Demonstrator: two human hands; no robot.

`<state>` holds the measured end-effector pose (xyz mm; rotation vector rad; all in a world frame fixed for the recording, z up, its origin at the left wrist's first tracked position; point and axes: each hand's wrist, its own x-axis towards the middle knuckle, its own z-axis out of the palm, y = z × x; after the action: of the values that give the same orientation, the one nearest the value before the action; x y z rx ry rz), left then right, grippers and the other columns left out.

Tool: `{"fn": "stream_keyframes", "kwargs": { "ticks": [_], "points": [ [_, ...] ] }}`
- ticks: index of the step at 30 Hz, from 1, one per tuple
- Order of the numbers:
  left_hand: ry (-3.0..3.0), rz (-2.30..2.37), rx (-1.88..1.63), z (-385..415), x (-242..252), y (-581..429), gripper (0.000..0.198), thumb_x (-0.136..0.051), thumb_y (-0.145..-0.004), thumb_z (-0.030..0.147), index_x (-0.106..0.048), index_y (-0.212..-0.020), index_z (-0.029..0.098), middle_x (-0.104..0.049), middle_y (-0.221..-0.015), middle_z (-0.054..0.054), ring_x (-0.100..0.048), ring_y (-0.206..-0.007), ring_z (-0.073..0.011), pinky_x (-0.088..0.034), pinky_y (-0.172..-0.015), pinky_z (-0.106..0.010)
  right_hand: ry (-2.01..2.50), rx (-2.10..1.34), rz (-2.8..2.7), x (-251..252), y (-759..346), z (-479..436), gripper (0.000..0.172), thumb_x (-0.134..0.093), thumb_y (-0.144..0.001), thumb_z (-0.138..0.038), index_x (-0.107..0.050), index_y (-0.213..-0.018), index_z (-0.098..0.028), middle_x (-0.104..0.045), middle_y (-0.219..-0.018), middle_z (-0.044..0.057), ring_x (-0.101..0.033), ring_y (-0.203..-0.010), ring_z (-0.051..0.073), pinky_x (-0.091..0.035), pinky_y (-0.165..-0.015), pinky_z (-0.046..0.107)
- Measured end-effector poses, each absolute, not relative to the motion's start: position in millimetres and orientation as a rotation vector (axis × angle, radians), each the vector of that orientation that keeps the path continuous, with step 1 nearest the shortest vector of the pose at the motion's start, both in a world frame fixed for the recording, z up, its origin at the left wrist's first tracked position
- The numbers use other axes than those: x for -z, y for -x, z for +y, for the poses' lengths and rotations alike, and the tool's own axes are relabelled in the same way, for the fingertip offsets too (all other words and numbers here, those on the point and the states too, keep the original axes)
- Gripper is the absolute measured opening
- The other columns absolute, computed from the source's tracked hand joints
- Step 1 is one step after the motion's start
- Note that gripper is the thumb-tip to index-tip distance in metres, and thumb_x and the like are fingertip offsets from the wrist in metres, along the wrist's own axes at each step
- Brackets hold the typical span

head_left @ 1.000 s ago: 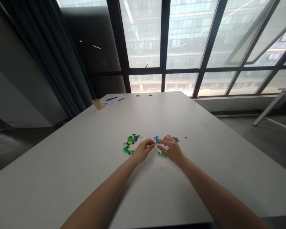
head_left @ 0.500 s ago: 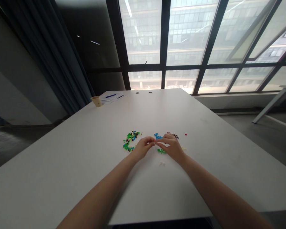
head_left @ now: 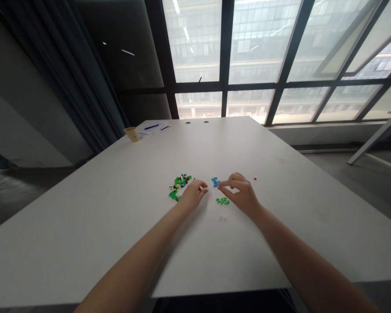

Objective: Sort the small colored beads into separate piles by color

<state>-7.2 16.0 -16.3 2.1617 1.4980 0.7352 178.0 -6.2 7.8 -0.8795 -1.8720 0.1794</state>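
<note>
1. Overall, a white table (head_left: 84,226) lies under the left forearm (head_left: 130,261) and right forearm (head_left: 313,261), both reaching forward and angling inward.
2. The left hand (head_left: 192,195) rests low against a mixed pile of small plastic bricks (head_left: 179,187), its fingers (head_left: 203,188) curled narrowly; any held piece is too small to tell.
3. The right hand (head_left: 241,194) arches just beside blue bricks (head_left: 216,182), its fingertips (head_left: 222,184) narrowly curved, their contents unclear.
4. Green bricks (head_left: 222,201) lie near its heel.
</note>
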Motion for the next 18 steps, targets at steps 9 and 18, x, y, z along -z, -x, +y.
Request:
{"fn": "stream_keyframes", "kwargs": {
  "ticks": [9, 18],
  "points": [
    [-2.099, 2.283, 0.17, 2, 1, 13, 0.035, -0.028, -0.081, 0.007, -0.051, -0.106, 0.015, -0.046, -0.115, -0.016, -0.045, -0.105, -0.0266, -0.045, -0.073, -0.036, 0.901, -0.132, -1.861, -18, -190, -3, 0.011, -0.058, -0.075, -0.023, -0.068, -0.074, -0.02, -0.049, -0.057, 0.0, -0.044, -0.06, 0.012, -0.038, -0.062, 0.026],
    [-2.196, 2.194, 0.194, 8, 6, 22, 0.035, -0.03, -0.079, 0.002, -0.055, -0.102, 0.012, -0.054, -0.107, -0.015, -0.049, -0.102, -0.0231, -0.042, -0.079, -0.03, 1.69, -0.502, -1.987, -2, -260, 28, 0.015, -0.058, -0.063, -0.027, -0.071, -0.07, -0.021, -0.055, -0.059, -0.001, -0.045, -0.052, 0.01, -0.033, -0.05, 0.022]
  ]
}}
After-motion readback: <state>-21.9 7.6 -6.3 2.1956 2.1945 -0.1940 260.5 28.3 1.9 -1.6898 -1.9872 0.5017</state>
